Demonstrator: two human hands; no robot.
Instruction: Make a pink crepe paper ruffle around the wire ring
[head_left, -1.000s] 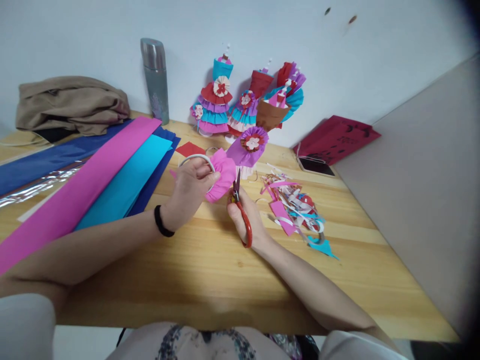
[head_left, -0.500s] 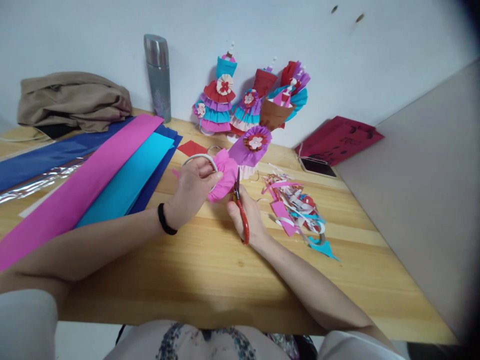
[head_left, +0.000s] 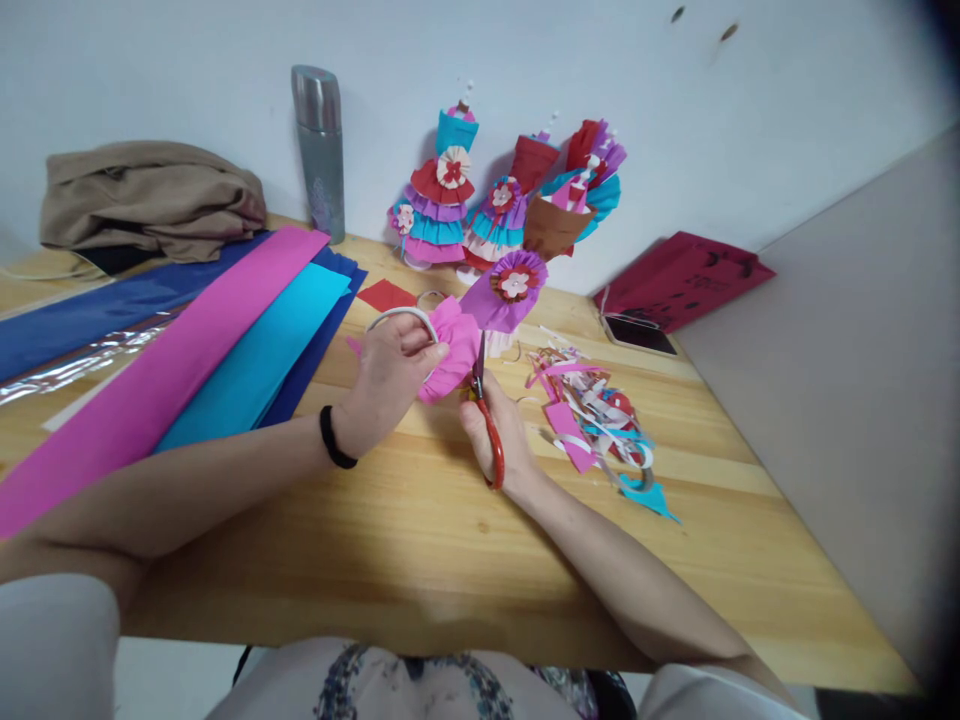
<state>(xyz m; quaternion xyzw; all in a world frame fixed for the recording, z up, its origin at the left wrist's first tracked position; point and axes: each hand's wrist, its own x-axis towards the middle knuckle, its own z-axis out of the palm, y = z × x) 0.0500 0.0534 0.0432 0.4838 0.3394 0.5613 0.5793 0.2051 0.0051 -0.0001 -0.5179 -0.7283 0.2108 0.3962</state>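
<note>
My left hand (head_left: pixel 397 365) is closed on a gathered piece of pink crepe paper (head_left: pixel 454 350), thumb on top. A white strip or ring (head_left: pixel 401 312) curves over the same hand's fingers. Red-handled scissors (head_left: pixel 491 430) are in my right hand (head_left: pixel 506 430), their blades pointing away from me beside the paper's right edge. Whether the blades touch the paper I cannot tell. Just beyond the paper stands a small purple paper dress (head_left: pixel 487 302) with a round flower on it.
Pink (head_left: pixel 217 330) and blue paper sheets (head_left: pixel 255 360) lie at left, near a brown cloth (head_left: pixel 150 200) and grey flask (head_left: pixel 319 160). Several paper-dressed figures (head_left: pixel 442 190) stand at the back. Paper scraps (head_left: pixel 592 400), a phone (head_left: pixel 639 335) and a red bag (head_left: pixel 682 280) are at right.
The whole view has shifted slightly. Both hands keep their grips, and the scissors stay at the right edge of the pink paper with little visible movement.
</note>
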